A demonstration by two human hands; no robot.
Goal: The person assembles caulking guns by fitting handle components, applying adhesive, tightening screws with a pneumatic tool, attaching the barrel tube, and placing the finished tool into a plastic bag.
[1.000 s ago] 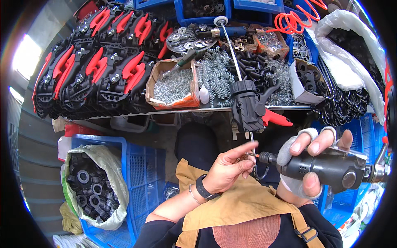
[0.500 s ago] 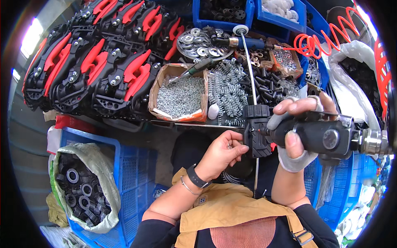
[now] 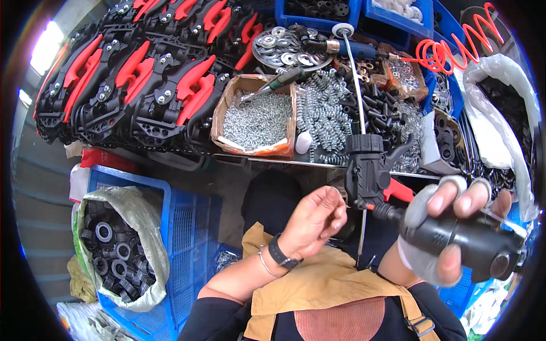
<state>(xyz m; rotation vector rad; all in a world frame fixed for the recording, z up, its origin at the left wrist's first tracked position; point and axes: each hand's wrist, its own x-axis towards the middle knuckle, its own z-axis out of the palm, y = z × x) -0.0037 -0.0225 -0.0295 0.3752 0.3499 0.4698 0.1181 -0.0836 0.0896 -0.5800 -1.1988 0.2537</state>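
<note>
A black plastic clamp body [image 3: 367, 170] with a ribbed top and a red lever [image 3: 399, 191] sits upright on a thin metal rod [image 3: 358, 91]. My right hand [image 3: 420, 258], in a grey fingerless glove, wraps round a black power screwdriver [image 3: 466, 241]. Its bit reaches the lower part of the clamp body, close to the red lever. Just left of the clamp is my left hand [image 3: 313, 224], bare, with a watch on the wrist. Its thumb and fingers are curled together; whatever they may pinch is too small to make out.
Finished black-and-red clamps [image 3: 136, 85] fill the bench's left. An open box of screws [image 3: 256, 122], springs [image 3: 324, 108] and washers [image 3: 284, 45] lie nearby. A second air tool [image 3: 352, 49] trails a red coiled hose [image 3: 455, 54]. A sack of black rings [image 3: 119, 250] stands in a blue crate [image 3: 190, 238].
The clamp body has turned on the rod, showing its side and red lever. The screwdriver in my right hand has moved down and right. My left hand has drawn slightly off the clamp, fingers now raised.
</note>
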